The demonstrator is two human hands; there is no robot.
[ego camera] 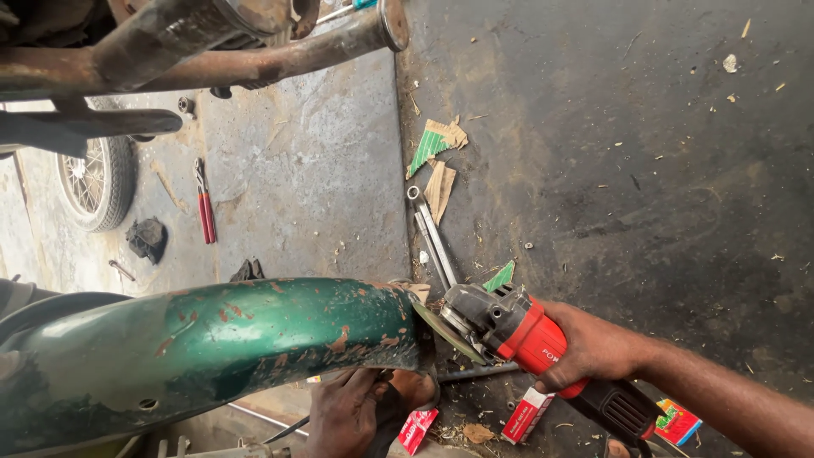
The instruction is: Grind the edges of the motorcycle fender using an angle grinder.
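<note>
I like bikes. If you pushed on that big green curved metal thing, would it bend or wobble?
The green fender looks like painted sheet metal with rusty chips, so it is probably stiff but may flex a little at its thin edge. Its rounded shape could rock, which may be why the left hand grips it underneath while the right hand holds the angle grinder against it.
</note>
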